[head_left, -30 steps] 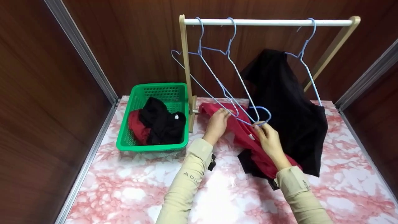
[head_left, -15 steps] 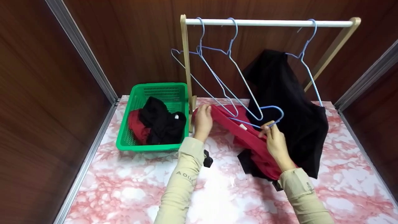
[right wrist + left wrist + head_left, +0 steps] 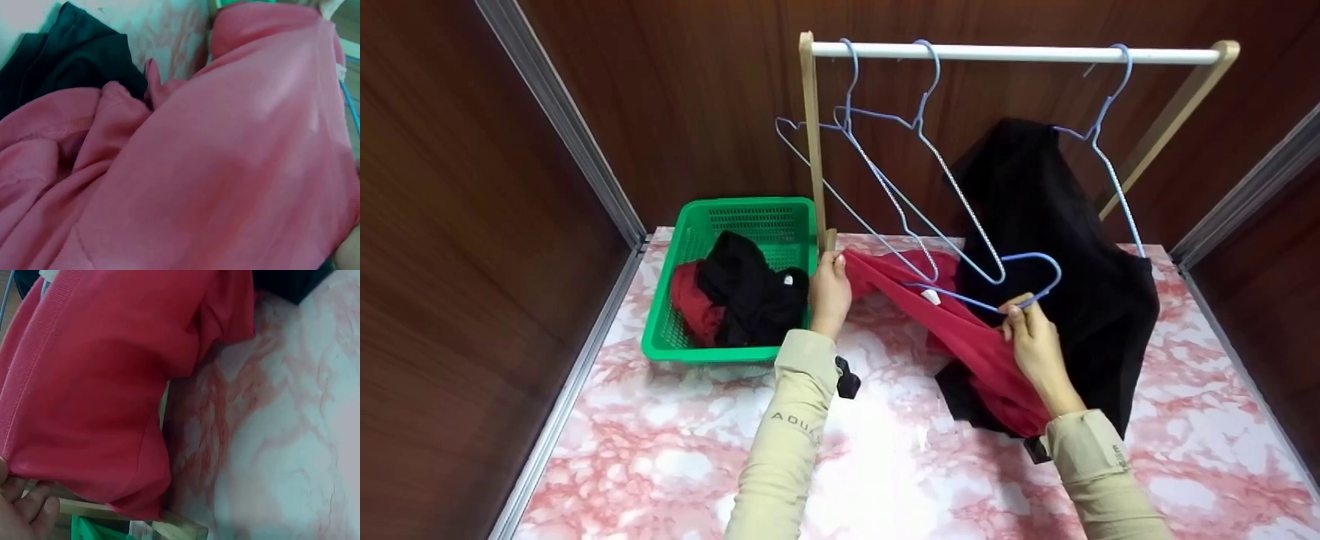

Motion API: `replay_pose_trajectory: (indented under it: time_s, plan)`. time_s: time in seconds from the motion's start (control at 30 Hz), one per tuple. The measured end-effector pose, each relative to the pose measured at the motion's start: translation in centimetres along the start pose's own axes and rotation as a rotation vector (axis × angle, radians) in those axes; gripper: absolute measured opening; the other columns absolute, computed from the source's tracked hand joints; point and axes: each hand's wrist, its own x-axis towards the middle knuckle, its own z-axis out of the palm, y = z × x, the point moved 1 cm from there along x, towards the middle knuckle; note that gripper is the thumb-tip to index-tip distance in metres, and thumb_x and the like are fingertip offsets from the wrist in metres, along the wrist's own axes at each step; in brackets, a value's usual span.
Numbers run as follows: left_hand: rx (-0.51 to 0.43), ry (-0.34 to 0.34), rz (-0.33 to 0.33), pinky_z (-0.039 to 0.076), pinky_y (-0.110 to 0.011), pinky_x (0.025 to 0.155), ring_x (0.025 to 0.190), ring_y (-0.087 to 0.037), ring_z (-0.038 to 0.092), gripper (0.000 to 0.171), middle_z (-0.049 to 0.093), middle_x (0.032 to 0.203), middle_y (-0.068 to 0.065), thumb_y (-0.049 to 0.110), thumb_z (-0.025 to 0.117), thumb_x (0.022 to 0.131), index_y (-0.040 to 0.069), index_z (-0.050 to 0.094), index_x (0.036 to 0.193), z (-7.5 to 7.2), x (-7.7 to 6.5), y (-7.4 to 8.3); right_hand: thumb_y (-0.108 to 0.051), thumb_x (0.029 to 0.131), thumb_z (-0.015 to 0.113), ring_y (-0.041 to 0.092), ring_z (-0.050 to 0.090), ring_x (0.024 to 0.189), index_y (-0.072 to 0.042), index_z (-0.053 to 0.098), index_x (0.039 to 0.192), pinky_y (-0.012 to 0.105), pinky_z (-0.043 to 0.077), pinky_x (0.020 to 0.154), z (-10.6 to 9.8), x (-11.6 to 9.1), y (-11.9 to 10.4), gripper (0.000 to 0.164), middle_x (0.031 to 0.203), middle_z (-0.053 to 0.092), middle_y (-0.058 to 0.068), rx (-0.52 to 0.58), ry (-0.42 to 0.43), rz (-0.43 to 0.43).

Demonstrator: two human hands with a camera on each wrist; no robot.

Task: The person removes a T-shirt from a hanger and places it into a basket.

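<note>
Between both hands spreads a red garment [image 3: 960, 330] with a white label [image 3: 931, 297] at its edge. My left hand [image 3: 830, 296] pinches one end of that edge, beside the rack's left post; the left wrist view shows its fingertips [image 3: 48, 506] at the ribbed hem. A blue wire hanger [image 3: 1054, 266] is gripped near its hook by my right hand [image 3: 1035, 341], which lies against the garment's other end. Part of this hanger passes behind the red cloth. In the right wrist view the red fabric [image 3: 225, 146] hides most of the hand.
Two bare hangers [image 3: 960, 199] hang from the white rail [image 3: 1035, 53], their lower ends close over the red garment. A black garment [image 3: 1035, 217] hangs at the right. Left of the rack stands a green basket [image 3: 720, 354] with black and red clothes.
My left hand has moved from the hangers to the left, taken the red garment's edge and drawn it out. My right hand has shifted right with the hanger.
</note>
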Motion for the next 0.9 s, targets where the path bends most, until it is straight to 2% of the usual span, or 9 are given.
replay_pose_trajectory:
  time_s: [0.1,0.33,0.47,0.6,0.7,0.83,0.9]
  plan:
    - [0.033,0.006,0.019,0.049,-0.048,0.081,0.101,-0.032,0.064,0.024,0.069,0.106,-0.015,0.024,0.043,0.1,0.012,0.058,0.113,-0.2,0.0,0.0,-0.011,0.099,0.041,-0.004,0.05,0.059,0.008,0.055,0.094,0.01,0.046,0.065,0.1,0.1,0.0,0.024,0.057,0.041,-0.008,0.103,-0.045,-0.008]
    - [0.168,-0.043,0.287,0.049,-0.048,0.079,0.099,-0.038,0.064,0.022,0.067,0.103,-0.02,0.026,0.039,0.101,0.008,0.052,0.105,0.0,-0.2,0.4,0.0,0.098,0.038,-0.002,0.045,0.055,0.015,0.052,0.095,0.012,0.051,0.063,-0.4,0.0,-0.7,0.021,0.057,0.039,-0.006,0.183,-0.098,-0.059]
    - [0.178,-0.084,0.348,0.049,-0.047,0.079,0.098,-0.037,0.064,0.023,0.066,0.103,-0.02,0.025,0.038,0.102,0.007,0.051,0.106,0.1,-0.3,0.5,0.003,0.097,0.038,-0.002,0.046,0.054,0.017,0.051,0.094,0.014,0.052,0.062,-0.8,-0.3,-2.0,0.02,0.057,0.039,-0.005,0.212,-0.109,-0.093]
    - [0.152,-0.096,0.316,0.049,-0.045,0.08,0.098,-0.034,0.065,0.023,0.068,0.098,-0.017,0.024,0.039,0.101,0.008,0.054,0.111,0.3,-0.3,0.2,0.003,0.097,0.039,-0.003,0.049,0.055,0.017,0.051,0.094,0.013,0.052,0.063,-1.0,-0.5,-2.5,0.019,0.058,0.042,-0.005,0.208,-0.085,-0.104]
    - [0.084,-0.058,0.26,0.049,-0.047,0.08,0.096,-0.037,0.065,0.023,0.068,0.095,-0.021,0.02,0.042,0.1,0.007,0.055,0.113,0.3,-0.2,0.1,0.003,0.097,0.039,-0.004,0.053,0.057,0.016,0.053,0.096,0.011,0.049,0.063,-1.1,-0.7,-2.4,0.019,0.057,0.045,-0.005,0.201,-0.066,-0.08]
    - [0.033,0.024,0.178,0.049,-0.048,0.08,0.093,-0.039,0.065,0.022,0.067,0.093,-0.026,0.015,0.044,0.098,0.002,0.055,0.111,0.3,-0.3,-0.2,0.001,0.098,0.038,-0.004,0.051,0.056,0.017,0.052,0.096,0.01,0.044,0.061,-1.3,-0.8,-1.8,0.021,0.056,0.048,-0.009,0.231,-0.025,0.01]
    - [0.037,0.039,0.146,0.049,-0.049,0.079,0.093,-0.04,0.065,0.022,0.068,0.095,-0.025,0.015,0.044,0.098,0.001,0.056,0.111,0.3,-0.4,-0.4,0.0,0.098,0.037,-0.003,0.051,0.056,0.017,0.051,0.096,0.01,0.043,0.06,-1.3,-0.7,-1.6,0.022,0.055,0.048,-0.01,0.243,0.006,0.067]
